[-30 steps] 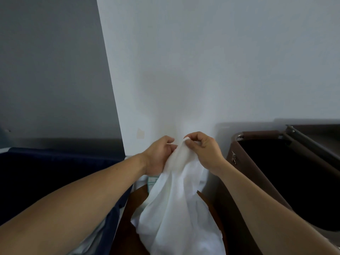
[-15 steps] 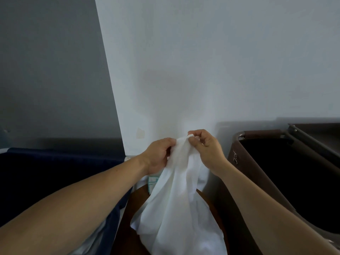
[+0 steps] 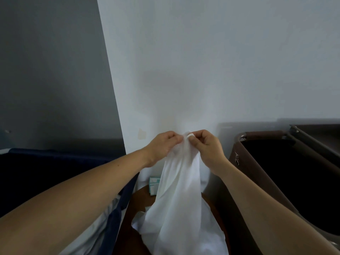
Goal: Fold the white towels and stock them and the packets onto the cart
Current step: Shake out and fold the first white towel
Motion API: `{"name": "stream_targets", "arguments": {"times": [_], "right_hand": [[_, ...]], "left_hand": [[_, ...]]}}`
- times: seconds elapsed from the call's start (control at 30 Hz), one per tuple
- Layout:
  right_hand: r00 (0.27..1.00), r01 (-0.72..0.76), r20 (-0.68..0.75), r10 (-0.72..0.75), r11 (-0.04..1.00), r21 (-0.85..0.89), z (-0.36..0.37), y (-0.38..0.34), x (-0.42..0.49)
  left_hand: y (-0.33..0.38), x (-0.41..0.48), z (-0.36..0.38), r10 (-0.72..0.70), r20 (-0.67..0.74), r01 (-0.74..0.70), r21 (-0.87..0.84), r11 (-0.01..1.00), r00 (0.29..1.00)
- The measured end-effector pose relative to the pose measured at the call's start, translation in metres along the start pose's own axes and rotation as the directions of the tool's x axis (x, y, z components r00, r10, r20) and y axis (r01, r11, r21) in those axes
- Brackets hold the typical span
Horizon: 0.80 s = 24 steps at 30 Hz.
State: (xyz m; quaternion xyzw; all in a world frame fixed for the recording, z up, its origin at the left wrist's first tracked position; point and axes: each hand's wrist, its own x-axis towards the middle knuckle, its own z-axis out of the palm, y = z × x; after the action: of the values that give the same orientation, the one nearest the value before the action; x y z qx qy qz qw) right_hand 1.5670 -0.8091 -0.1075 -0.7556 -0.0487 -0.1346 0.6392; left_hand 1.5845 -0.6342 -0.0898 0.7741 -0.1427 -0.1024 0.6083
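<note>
Pale white wall (image 3: 202, 70) fills most of your forward view, with a darker grey wall section (image 3: 46, 70) adjoining it on the left. Both of your hands are raised in front of the white wall and brought close together. Your left hand (image 3: 163, 146) has its fingers curled and pinches the upper edge of a thin white cloth towel (image 3: 180, 199); your right hand (image 3: 207, 148) pinches the same edge just beside it, thumb against fingertips. The two grips sit almost touching, with a small bunch of cloth standing up between them. The towel hangs straight down from this point in long loose folds, unfolded, and widens toward the bottom of the view, where its lower part leaves the frame. Behind the hanging towel lies a brown rounded wooden surface (image 3: 128, 227). On its far side, near the wall, lie teal-and-white flat packets (image 3: 154, 184) — partly hidden by the cloth, so their count cannot be read. To your left stands a dark navy fabric bin (image 3: 55, 162), with pale grey fabric (image 3: 103, 227) showing below your left forearm. To your right stands a brown fabric hamper on a metal frame (image 3: 257, 162) — its interior is dark, and its contents cannot be made out.
</note>
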Motion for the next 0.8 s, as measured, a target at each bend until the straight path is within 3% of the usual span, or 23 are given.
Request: {"name": "stream_targets", "arguments": {"times": [0.1, 0.3, 0.5, 0.67, 0.8], "right_hand": [[1.000, 0.022, 0.016, -0.022, 1.000, -0.002, 0.001, -0.005, 0.001], [0.998, 0.048, -0.032, -0.048, 0.999, -0.015, 0.005, -0.011, -0.002], [0.994, 0.074, -0.081, -0.079, 0.996, -0.056, 0.009, -0.011, -0.010], [0.999, 0.033, -0.038, -0.035, 0.999, -0.043, 0.009, -0.011, -0.012], [0.999, 0.024, 0.044, -0.018, 0.988, -0.153, 0.001, -0.015, -0.012]], "left_hand": [[0.002, 0.005, -0.003, 0.066, -0.029, -0.062, 0.124, 0.990, 0.997], [0.002, 0.000, 0.002, 0.110, -0.047, -0.104, 0.114, 0.988, 0.993], [0.000, -0.008, -0.001, 0.141, -0.017, -0.133, 0.227, 0.965, 0.990], [-0.002, -0.016, -0.003, 0.173, 0.027, -0.172, 0.345, 0.923, 0.984], [-0.008, -0.025, 0.002, 0.235, 0.001, -0.219, 0.372, 0.902, 0.972]]}}
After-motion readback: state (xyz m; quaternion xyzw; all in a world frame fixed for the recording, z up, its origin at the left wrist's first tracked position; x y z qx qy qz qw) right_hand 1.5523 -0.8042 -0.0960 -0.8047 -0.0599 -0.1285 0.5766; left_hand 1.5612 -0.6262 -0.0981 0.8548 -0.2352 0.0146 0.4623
